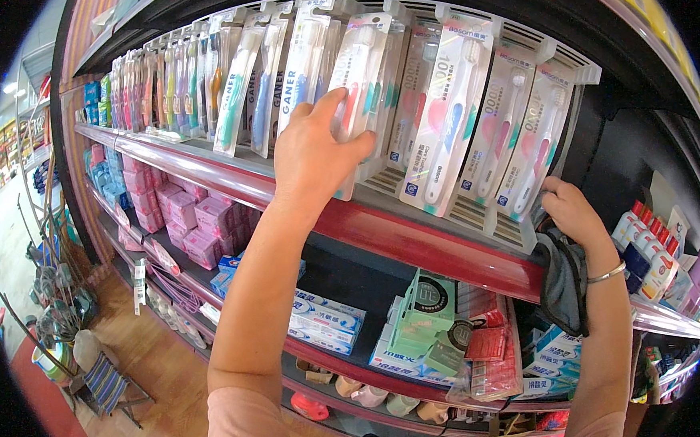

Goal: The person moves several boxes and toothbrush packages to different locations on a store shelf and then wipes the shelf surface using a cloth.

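Observation:
On the upper shelf a clear plastic rack (510, 225) holds toothbrushes in blister packs. My left hand (321, 145) reaches up to a pack with a red-handled toothbrush (353, 80); its index finger touches or lies just before the pack, and the thumb points right. To the right stand a pack with a blue-handled toothbrush (455, 116) and others with pink handles. My right hand (572, 211) is at the rack's right end, fingers curled, with a dark grey cloth (561, 277) hanging from it over the shelf edge. Part of its grip is hidden.
A red shelf edge (399, 239) runs below the rack. Lower down are pink boxes (201, 245), toothpaste boxes (326, 319) and green boxes (430, 298). Bottles with red caps (645, 236) stand at the right. A folding chair (104, 383) is on the floor at the left.

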{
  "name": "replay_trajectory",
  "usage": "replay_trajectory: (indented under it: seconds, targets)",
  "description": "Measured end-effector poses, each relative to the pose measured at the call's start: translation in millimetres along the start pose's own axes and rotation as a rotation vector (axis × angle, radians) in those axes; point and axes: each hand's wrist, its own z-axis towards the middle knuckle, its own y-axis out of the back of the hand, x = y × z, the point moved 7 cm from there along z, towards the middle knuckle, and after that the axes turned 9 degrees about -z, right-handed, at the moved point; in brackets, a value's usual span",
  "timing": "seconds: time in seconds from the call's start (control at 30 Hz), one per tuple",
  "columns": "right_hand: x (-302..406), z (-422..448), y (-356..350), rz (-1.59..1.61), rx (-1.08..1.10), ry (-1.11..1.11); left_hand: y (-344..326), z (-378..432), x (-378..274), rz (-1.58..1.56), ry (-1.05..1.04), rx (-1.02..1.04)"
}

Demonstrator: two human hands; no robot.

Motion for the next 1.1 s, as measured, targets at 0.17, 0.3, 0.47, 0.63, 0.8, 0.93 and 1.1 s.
replay_trajectory:
  seconds: [0.17,0.3,0.47,0.63,0.8,0.93,1.1]
  targets:
    - [6.3,-2.5,2.7,-0.009,-0.009,-0.002,-0.5,1.7,2.4,-0.038,-0.005,0.02]
    - [4.1,-0.1,1.8,-0.004,-0.013,0.019,0.6,7.3,6.3,-0.097,-0.033,0.044]
    - [3.8,3.1,-1.2,0.024,0.017,-0.019,17.1,-1.4,3.3,-0.06,-0.002,0.035]
    - [4.5,1.1,0.0,0.046,-0.002,0.045,25.5,-6.3,13.3,-0.054,-0.024,0.034]
    - [-8.9,4.8,-3.2,0.014,0.001,0.024,24.2,-8.5,17.3,-0.085,-0.038,0.062]
    - [-3.8,1.8,-1.5,0.046,0.0,0.015,16.6,-4.2,15.3,-0.126,-0.069,0.027]
    - [-6.0,1.9,-2.2,0.019,0.03,-0.013,12.5,2.0,16.8,-0.12,-0.073,0.034]
